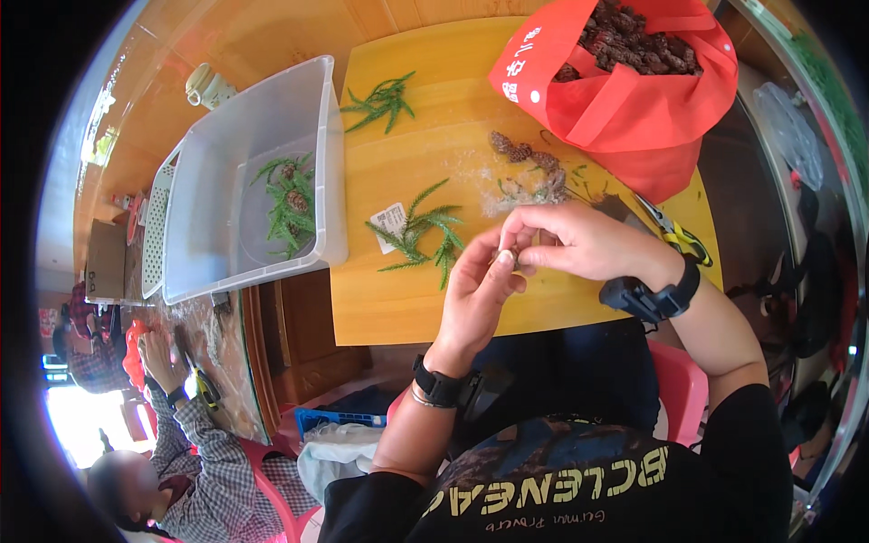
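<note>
My left hand point(475, 294) and my right hand point(584, 237) meet over the near edge of the yellow table point(480, 81). Their fingertips pinch together around something small and brownish, mostly hidden by the fingers. Just left of them lies a green artificial pine sprig point(421, 226), partly over a white paper tag point(391, 220). Beyond my right hand are several brown pine cones point(511, 149) among pale crumbs and green bits. Another pine sprig point(385, 101) rests at the table's far left.
A red bag point(625, 131) full of pine cones stands at the far right. Yellow-and-black handled cutters point(679, 237) lie by my right wrist. At left, a clear plastic bin point(335, 163) holds sprigs with pine cones. A co-worker in a checked sleeve point(213, 443) sits lower left.
</note>
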Available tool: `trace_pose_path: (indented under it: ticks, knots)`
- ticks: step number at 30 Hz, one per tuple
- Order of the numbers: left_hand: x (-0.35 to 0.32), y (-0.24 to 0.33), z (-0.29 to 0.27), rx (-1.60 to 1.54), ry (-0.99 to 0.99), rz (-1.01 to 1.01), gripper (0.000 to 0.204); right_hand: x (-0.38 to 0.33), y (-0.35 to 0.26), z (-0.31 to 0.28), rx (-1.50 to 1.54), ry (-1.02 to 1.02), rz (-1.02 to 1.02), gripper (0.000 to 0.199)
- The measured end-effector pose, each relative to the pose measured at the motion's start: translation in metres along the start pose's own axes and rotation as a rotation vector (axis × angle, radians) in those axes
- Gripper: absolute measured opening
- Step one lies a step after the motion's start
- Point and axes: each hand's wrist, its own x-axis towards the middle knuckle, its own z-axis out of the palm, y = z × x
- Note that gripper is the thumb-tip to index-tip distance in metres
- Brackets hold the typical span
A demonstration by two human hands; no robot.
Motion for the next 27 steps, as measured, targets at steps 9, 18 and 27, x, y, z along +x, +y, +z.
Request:
trace_pose_path:
  ticks: [9, 18, 27]
  knots:
    - [0.002, -0.002, -0.004, -0.171, -0.034, -0.069, 0.025, -0.024, 0.050, -0.053, -0.742, 0.481, 0.207, 0.013]
    - [0.000, -0.001, -0.008, -0.265, -0.023, -0.077, 0.029, -0.013, 0.052, -0.047, -0.786, 0.332, 0.320, 0.010]
    - [0.002, -0.001, -0.014, -0.389, -0.032, -0.090, 0.028, -0.006, 0.056, -0.052, -0.551, 0.375, 0.282, 0.011]
